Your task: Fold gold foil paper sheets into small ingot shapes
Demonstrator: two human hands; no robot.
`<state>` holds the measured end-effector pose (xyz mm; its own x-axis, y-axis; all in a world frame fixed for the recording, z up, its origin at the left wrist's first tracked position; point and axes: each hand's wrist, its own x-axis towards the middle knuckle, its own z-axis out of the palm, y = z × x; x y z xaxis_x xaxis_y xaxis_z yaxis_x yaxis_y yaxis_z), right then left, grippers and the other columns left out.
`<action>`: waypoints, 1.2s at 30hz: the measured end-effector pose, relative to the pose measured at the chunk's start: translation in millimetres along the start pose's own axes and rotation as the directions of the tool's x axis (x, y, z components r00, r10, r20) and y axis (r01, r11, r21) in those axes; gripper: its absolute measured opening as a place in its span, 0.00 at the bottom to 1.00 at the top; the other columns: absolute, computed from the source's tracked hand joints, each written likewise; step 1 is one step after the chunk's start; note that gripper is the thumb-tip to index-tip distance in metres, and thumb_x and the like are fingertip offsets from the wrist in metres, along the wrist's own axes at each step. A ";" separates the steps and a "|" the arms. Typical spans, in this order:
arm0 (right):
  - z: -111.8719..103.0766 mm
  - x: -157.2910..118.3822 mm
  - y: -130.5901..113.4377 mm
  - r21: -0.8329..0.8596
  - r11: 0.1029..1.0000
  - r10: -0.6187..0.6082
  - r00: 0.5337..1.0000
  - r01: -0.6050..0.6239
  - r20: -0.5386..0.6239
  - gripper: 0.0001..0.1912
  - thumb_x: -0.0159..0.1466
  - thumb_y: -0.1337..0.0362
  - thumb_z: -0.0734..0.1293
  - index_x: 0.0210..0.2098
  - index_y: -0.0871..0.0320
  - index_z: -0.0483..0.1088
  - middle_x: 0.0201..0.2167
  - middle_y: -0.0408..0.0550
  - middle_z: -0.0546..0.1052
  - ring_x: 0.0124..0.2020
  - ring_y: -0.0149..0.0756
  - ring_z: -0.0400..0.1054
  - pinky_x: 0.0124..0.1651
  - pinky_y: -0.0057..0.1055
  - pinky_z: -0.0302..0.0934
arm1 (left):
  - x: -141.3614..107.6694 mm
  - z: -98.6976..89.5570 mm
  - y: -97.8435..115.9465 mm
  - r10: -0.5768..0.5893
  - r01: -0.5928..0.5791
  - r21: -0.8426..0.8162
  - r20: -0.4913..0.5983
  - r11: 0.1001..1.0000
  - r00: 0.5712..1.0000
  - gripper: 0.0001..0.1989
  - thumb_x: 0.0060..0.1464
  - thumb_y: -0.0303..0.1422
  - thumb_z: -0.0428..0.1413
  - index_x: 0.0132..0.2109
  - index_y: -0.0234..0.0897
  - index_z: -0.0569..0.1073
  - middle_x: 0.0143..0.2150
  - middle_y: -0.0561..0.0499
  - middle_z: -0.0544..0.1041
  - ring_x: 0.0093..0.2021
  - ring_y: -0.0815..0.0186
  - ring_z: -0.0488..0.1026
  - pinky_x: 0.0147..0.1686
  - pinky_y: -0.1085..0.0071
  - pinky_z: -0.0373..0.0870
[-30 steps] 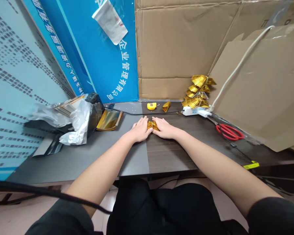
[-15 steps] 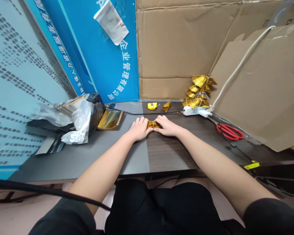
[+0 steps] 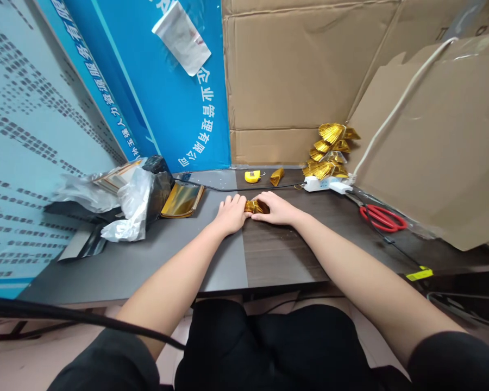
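Observation:
Between my two hands lies a folded bundle of gold foil paper [image 3: 252,206], tied round its middle with a thin pale band. My left hand [image 3: 231,213] is closed on the bundle's left end, fingers bent over it. The right end is in my right hand [image 3: 274,208], with the thumb on the near side and fingers over the far side. Pleats show around the band; my fingers cover the outer ends. Left of my hands is a stack of flat gold foil sheets [image 3: 182,199].
Behind my hands are a yellow tape measure [image 3: 252,176] and a small folded gold piece [image 3: 276,176]. Several gold fans [image 3: 328,155] are piled by a white power strip [image 3: 317,184]. Red-handled scissors [image 3: 383,218] lie right; crumpled plastic [image 3: 132,203] lies left. Cardboard [image 3: 285,76] stands behind.
My right fingers and thumb have shifted slightly on the bundle, and pleats now spread a little on its right side. My left hand keeps its place. The view has shifted slightly.

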<state>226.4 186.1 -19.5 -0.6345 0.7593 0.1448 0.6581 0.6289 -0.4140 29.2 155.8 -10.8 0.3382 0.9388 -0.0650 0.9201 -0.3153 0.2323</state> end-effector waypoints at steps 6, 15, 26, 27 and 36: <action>-5.4 0.3 6.8 0.046 0.999 0.007 1.000 -0.006 -0.014 0.16 0.62 0.51 0.72 0.37 0.58 0.71 0.37 0.50 0.76 0.39 0.41 0.68 0.43 0.35 0.61 | -8.3 -7.8 1.4 0.072 -0.072 -0.051 -0.017 0.996 0.997 0.22 0.64 0.48 0.50 0.59 0.43 0.66 0.60 0.44 0.68 0.62 0.53 0.65 0.61 0.53 0.67; -44.7 -25.9 65.0 0.020 0.959 0.282 0.940 -0.284 -0.190 0.17 0.63 0.52 0.69 0.43 0.59 0.75 0.34 0.50 0.79 0.34 0.41 0.71 0.39 0.37 0.65 | -18.9 -58.6 -36.4 -0.343 0.351 -0.011 -0.244 0.936 0.907 0.21 0.63 0.43 0.51 0.59 0.43 0.71 0.61 0.40 0.70 0.64 0.47 0.67 0.63 0.50 0.68; -41.8 -33.1 90.7 0.023 0.947 0.320 0.930 -0.321 -0.179 0.34 0.57 0.54 0.76 0.60 0.58 0.71 0.56 0.58 0.77 0.56 0.53 0.72 0.60 0.49 0.67 | -18.7 -66.9 -78.9 -0.679 0.678 -0.061 -0.142 0.732 0.720 0.22 0.53 0.35 0.60 0.56 0.48 0.76 0.55 0.39 0.78 0.56 0.44 0.76 0.51 0.52 0.77; -40.1 -32.0 90.7 0.025 0.949 0.314 0.934 -0.314 -0.171 0.34 0.57 0.55 0.76 0.60 0.58 0.71 0.57 0.58 0.77 0.58 0.53 0.72 0.61 0.50 0.66 | -18.1 -66.9 -78.8 -0.686 0.685 -0.066 -0.148 0.725 0.712 0.22 0.52 0.34 0.61 0.56 0.48 0.77 0.55 0.39 0.78 0.56 0.44 0.76 0.51 0.53 0.77; -34.4 -30.3 95.0 0.043 0.951 0.310 0.934 -0.307 -0.177 0.30 0.60 0.58 0.74 0.60 0.59 0.71 0.56 0.58 0.77 0.57 0.52 0.72 0.61 0.50 0.66 | -18.3 -72.6 -83.3 -0.699 0.689 -0.133 -0.222 0.713 0.680 0.25 0.53 0.40 0.63 0.59 0.49 0.75 0.55 0.40 0.79 0.55 0.47 0.77 0.52 0.54 0.77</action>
<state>322.1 228.6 -32.3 -0.3169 0.9338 0.1660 0.8033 0.3573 -0.4764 -68.0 174.9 41.5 -0.4569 0.8895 0.0089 0.8624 0.4405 0.2495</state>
